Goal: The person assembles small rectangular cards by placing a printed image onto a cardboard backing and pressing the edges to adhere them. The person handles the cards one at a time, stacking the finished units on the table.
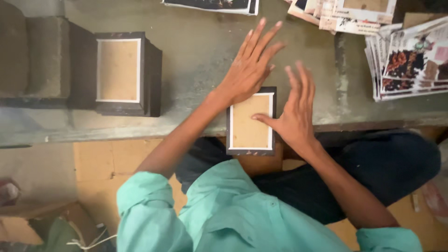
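A small dark picture frame (249, 123) with a tan backing board lies face down at the near edge of the grey-green table (196, 51), partly overhanging it. My left hand (249, 67) rests flat on the table with fingers spread, its heel over the frame's top left corner. On the frame's right side sits my right hand (294, 112), fingers apart, thumb pressed on the backing board. Neither hand grips anything.
A stack of similar dark frames (123, 74) stands at the left of the table. Piles of printed pictures (410, 60) lie at the right and along the far edge (210, 4). Cardboard (107, 163) covers the floor beneath my crossed legs.
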